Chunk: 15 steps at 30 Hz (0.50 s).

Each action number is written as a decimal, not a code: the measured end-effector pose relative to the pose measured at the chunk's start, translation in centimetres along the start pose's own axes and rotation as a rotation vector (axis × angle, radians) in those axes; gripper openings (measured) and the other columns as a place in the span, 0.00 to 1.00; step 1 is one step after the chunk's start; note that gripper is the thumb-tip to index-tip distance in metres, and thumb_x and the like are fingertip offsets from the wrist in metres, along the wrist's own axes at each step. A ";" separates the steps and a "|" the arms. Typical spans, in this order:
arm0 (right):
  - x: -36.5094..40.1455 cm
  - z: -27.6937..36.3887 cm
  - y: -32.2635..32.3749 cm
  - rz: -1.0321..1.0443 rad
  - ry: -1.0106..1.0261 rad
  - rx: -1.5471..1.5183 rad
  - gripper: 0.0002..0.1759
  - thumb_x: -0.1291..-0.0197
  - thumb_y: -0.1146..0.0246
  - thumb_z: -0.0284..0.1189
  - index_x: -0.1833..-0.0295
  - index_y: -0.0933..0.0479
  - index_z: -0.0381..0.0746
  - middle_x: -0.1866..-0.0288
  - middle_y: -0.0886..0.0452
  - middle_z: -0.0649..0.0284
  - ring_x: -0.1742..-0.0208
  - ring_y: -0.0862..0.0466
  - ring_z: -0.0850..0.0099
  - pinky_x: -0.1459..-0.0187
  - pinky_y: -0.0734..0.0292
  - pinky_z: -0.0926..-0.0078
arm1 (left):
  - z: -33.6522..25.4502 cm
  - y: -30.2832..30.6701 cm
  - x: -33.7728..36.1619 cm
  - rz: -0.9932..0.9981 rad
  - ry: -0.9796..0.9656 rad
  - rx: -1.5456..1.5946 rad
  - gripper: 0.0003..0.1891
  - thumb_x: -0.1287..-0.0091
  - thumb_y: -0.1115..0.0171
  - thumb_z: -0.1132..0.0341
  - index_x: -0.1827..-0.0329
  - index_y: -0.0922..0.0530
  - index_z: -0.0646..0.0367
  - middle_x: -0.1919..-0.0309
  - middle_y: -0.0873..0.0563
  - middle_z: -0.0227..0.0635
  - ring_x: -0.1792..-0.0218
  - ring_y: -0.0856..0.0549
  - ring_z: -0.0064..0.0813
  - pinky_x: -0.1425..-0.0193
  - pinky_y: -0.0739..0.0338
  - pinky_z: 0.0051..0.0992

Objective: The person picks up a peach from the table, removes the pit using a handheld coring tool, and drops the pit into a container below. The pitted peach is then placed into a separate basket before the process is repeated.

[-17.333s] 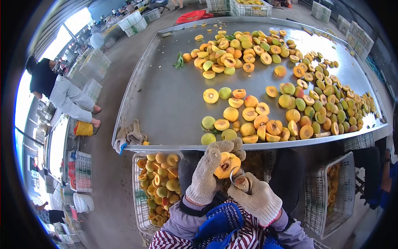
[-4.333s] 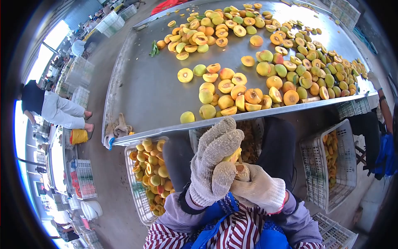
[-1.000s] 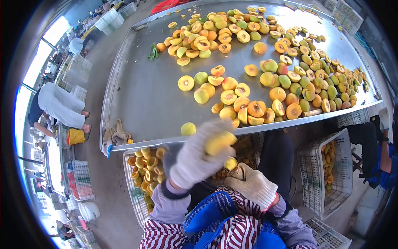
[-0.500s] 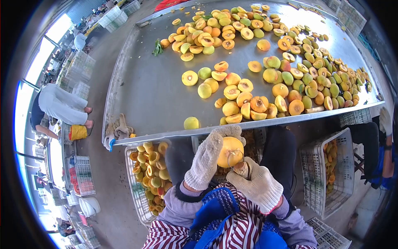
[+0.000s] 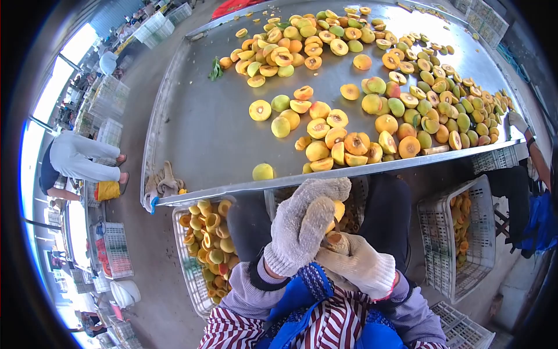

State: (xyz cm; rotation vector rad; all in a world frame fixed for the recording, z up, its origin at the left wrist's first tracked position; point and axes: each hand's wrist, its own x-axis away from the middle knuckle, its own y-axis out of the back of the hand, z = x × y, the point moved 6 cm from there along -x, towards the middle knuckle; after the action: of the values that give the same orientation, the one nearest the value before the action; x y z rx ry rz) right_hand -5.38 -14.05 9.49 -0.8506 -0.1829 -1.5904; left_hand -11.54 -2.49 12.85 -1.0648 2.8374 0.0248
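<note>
My left hand [image 5: 299, 230], in a knitted glove, is closed around a yellow peach half [image 5: 338, 212]; only a sliver of the fruit shows past the fingers. Close beside it, my gloved right hand [image 5: 361, 266] grips a pitting tool [image 5: 333, 237] by its brown handle end. The tool's wire loop is hidden now, at the fruit. Both hands are over my lap, just below the near edge of the metal table [image 5: 203, 125]. Halved peaches [image 5: 347, 145] lie on the table ahead of them.
A crate [image 5: 187, 273] of peach halves stands left of my legs, another crate [image 5: 427, 244] to the right. A co-worker's gloved hand [image 5: 517, 121] reaches the table's right edge. Used gloves [image 5: 164, 183] lie at the left corner. Another person [image 5: 81, 157] bends over at far left.
My left hand has turned over the peach half, covering most of it and the wire loop. At right, the co-worker's hand has moved up to the table.
</note>
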 end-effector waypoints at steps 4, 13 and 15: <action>0.8 0.5 0.5 0.017 -0.026 -0.062 0.12 0.31 0.36 0.36 0.59 0.24 0.38 0.78 0.25 0.71 0.79 0.27 0.84 0.77 0.34 0.83 | 0.1 -0.5 0.1 0.141 0.046 0.254 0.25 0.25 0.43 0.62 0.29 0.31 0.66 0.36 0.22 0.48 0.37 0.20 0.39 0.31 0.28 0.36; 0.8 2.0 1.5 -0.268 0.284 0.503 0.18 0.37 0.31 0.40 0.54 0.21 0.37 0.73 0.16 0.60 0.73 0.14 0.70 0.66 0.19 0.69 | 2.0 0.0 0.3 0.144 0.205 0.446 0.41 0.28 0.44 0.38 0.25 0.35 0.64 0.35 0.23 0.53 0.41 0.17 0.44 0.34 0.23 0.39; 0.8 1.8 1.5 -0.284 0.318 0.529 0.17 0.37 0.31 0.40 0.54 0.21 0.37 0.73 0.16 0.58 0.72 0.13 0.68 0.66 0.19 0.69 | 2.1 -0.1 0.3 0.111 0.210 0.400 0.42 0.28 0.47 0.34 0.29 0.32 0.66 0.41 0.19 0.53 0.46 0.16 0.42 0.38 0.21 0.38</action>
State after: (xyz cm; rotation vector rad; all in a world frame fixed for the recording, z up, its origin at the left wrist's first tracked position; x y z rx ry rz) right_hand -3.25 -14.02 10.80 -0.1617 -0.4869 -1.7993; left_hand -11.51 -2.62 10.70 -0.8656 2.8944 -0.6516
